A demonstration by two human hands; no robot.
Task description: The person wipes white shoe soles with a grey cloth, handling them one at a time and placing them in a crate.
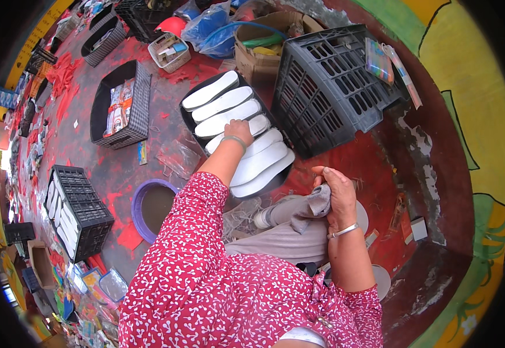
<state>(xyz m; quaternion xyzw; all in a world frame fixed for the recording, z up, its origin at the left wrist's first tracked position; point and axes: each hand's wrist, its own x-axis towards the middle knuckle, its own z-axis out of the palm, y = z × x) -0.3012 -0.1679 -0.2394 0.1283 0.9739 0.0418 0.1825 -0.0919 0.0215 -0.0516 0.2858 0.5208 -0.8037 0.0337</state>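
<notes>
Several white shoe soles (pixel 229 108) lie side by side in a dark crate (pixel 188 122) in front of me. My left hand (pixel 238 130) reaches in over them, its fingers closed at one sole (pixel 259 125) in the middle of the row. The fingertips are partly hidden by the back of the hand. To the right, above my lap, my right hand (pixel 338 194) is closed around a crumpled grey cloth (pixel 317 203). Its index finger sticks out toward the crate, and part of the cloth hangs below the hand.
A big grey plastic crate (pixel 328 87) is tipped at the right of the soles. Left of me are a purple basin (pixel 139 216) of murky liquid, a black crate (pixel 97 219) with white soles, and a checkered basket (pixel 142 98) with packets. A painted wall (pixel 467 75) borders the right.
</notes>
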